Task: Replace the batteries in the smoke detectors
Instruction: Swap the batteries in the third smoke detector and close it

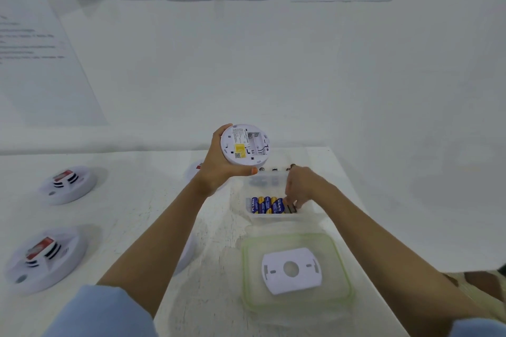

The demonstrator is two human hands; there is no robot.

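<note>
table | smoke detectors | battery box | lid

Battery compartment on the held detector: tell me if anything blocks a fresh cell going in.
Nothing visible does. The left hand holds the smoke detector with its battery compartment open and empty, while the right hand reaches the batteries in the container.

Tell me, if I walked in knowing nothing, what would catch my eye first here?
Most striking is the round white smoke detector held up in the left hand at the centre, its back open and its battery bay bare. Just below, the right hand reaches into a clear container at a row of blue-and-yellow batteries. Two more detectors lie on the table at far left, and a white mounting plate rests on a green-rimmed lid nearest the camera.
</note>
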